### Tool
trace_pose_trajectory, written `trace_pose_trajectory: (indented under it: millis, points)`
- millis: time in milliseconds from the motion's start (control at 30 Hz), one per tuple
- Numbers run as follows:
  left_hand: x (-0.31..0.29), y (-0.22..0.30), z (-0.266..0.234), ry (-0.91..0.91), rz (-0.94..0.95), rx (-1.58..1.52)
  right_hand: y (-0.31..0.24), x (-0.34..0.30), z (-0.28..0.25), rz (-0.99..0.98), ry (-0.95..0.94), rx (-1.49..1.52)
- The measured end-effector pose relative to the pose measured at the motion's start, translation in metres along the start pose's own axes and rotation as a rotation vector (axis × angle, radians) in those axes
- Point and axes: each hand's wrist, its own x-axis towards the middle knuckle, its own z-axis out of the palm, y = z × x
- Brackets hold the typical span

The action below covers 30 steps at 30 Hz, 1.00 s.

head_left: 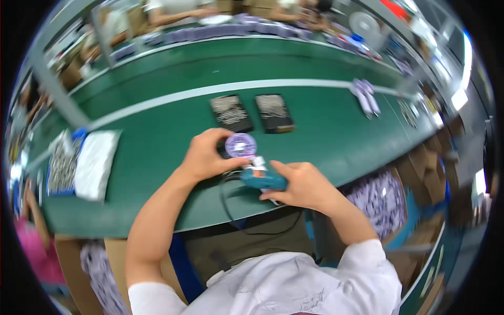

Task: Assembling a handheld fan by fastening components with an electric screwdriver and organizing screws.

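My left hand point(206, 156) is closed round a small purple handheld fan point(240, 145), its round, spoked head facing up between thumb and fingers. In my right hand point(304, 185) is a teal handheld tool point(264, 180), gripped with the thumb on top. The tool's front end meets the white lower part point(256, 163) of the fan; motion blur hides whether they touch. A black cord point(224, 202) loops beneath my hands over the table's front edge. Just beyond lie two flat black boxes point(231, 113) with pale print, side by side on the green table point(157, 142).
To the left are a white plastic bag point(96, 165) and a blue tray point(63, 165) of small metal pieces. Two purple handheld fans point(366, 98) lie far right. A box of purple parts point(379, 203) stands below the right edge. Co-workers sit across the belt point(220, 63).
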Motion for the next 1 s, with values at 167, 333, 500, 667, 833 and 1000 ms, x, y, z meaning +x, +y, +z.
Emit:
trace_pose_trajectory:
  millis: [167, 333, 500, 667, 833, 1000]
  points:
    - [0.003, 0.006, 0.018, -0.038, 0.004, 0.032, 0.010, -0.030, 0.006, 0.056, 0.085, -0.079]
    - [-0.004, 0.000, 0.017, 0.012, 0.054, -0.056, 0.047, -0.067, -0.014, 0.147, 0.190, -0.029]
    - [-0.002, -0.006, 0.006, 0.068, 0.035, -0.050, 0.096, -0.095, -0.061, 0.470, 0.330, -0.211]
    - [0.011, -0.010, 0.013, 0.042, 0.005, -0.021, 0.212, -0.075, -0.099, 0.695, 0.387, -0.332]
    - [0.008, -0.042, 0.002, 0.147, -0.085, -0.010, 0.308, -0.021, -0.110, 0.811, 0.425, -0.449]
    - [0.006, -0.061, -0.024, 0.305, -0.254, -0.094, 0.337, 0.004, -0.128, 0.968, 0.394, -0.445]
